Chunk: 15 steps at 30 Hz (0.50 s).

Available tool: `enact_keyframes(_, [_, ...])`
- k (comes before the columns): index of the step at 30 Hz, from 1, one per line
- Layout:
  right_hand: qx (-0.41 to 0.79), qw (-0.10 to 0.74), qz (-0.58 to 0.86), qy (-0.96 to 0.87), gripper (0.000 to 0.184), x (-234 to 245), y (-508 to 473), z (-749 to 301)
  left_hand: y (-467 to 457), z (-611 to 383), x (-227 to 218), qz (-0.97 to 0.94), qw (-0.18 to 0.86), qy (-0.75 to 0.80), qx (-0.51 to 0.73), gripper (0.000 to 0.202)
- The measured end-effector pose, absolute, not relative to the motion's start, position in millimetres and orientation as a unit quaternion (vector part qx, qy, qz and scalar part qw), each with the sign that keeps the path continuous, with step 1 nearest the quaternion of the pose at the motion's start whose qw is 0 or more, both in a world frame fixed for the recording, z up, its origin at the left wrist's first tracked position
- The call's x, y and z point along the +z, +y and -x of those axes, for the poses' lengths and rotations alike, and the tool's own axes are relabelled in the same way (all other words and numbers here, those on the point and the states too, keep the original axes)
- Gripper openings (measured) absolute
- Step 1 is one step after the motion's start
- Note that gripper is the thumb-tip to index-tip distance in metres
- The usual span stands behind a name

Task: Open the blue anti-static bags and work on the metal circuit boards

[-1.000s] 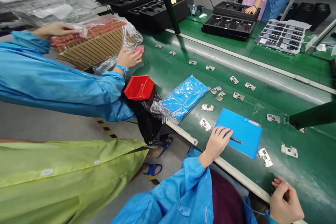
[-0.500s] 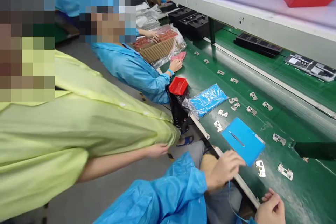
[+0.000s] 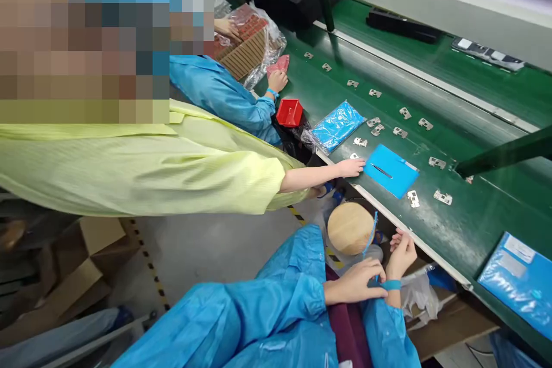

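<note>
Head view: left hand (image 3: 357,286) is pinched on the strap (image 3: 391,284), a blue band round the right wrist. A thin blue cord (image 3: 371,234) runs up from the strap. Right hand (image 3: 403,252) is held up just below the belt (image 3: 470,215) edge, fingers loosely curled and apart, gripping nothing. Both hands are off the belt, over the lap, next to a round wooden stool (image 3: 350,229).

A co-worker's hand (image 3: 351,168) in a yellow-green sleeve rests at the belt edge, just beside the blue mat (image 3: 394,175). Tweezers (image 3: 382,171) lie on the mat. Small metal parts (image 3: 413,199) are scattered over the belt around it. Blue bag (image 3: 338,125) lies further up the belt, with a red bin (image 3: 288,112) at the edge beside it. Another blue packet (image 3: 517,282) sits at lower right.
</note>
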State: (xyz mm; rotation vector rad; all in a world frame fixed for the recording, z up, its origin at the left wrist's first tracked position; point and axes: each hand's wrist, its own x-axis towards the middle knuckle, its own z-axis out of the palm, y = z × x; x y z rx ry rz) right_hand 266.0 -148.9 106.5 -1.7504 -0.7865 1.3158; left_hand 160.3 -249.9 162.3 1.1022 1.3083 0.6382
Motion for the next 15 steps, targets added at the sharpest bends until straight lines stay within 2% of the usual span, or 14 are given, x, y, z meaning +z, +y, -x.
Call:
enact_keyframes(6, [0.599, 0.328, 0.671, -0.289, 0.074, 96.0, -181.4, -265.5, -266.7, -162.5, 180.5, -0.424, 0.621, 0.586, 0.303, 0.025])
enact_keyframes(10, [0.655, 0.249, 0.663, -0.263, 0.079, 83.2, -214.9, -255.7, -284.7, -157.1, 195.8, -0.375, 0.641, 0.608, 0.281, 0.02])
enact_keyframes(12, [0.684, 0.205, 0.652, -0.255, 0.077, 77.6, -231.0, -249.2, -293.0, -153.7, 199.8, -0.367, 0.661, 0.604, 0.254, 0.017])
enact_keyframes(15, [0.697, 0.163, 0.656, -0.242, 0.059, 75.1, -253.9, -238.5, -302.0, -144.0, 201.8, -0.392, 0.684, 0.581, 0.201, 0.016])
